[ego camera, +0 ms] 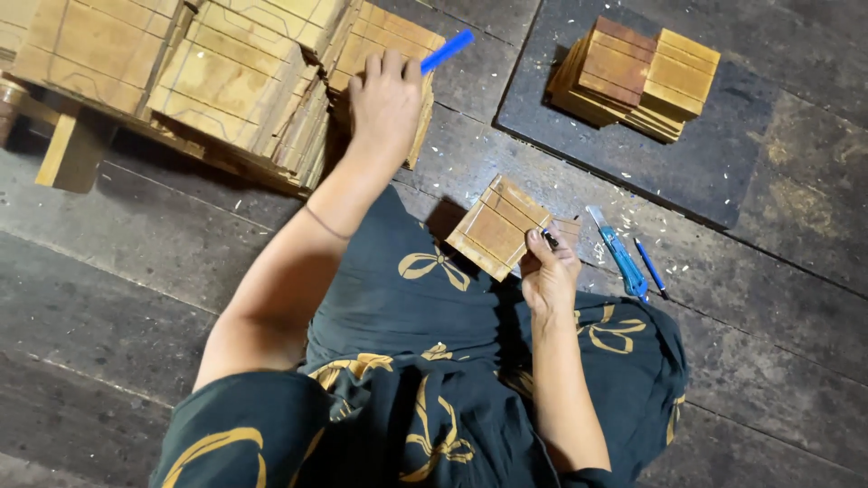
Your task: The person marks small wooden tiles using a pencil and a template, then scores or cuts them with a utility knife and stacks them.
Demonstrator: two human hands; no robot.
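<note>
Our left hand (386, 101) grips a blue pen (447, 51) while resting on the stacked boards (226, 81). Our right hand (548, 271) pinches a square grooved wooden tile (497, 226) and a small dark tool (550, 239). A blue cutter (617, 253) lies just right.

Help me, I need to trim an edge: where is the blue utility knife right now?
In the head view the blue utility knife lies on the dark plank floor to the right of the right hand, with a blue pen just beyond it.
</note>
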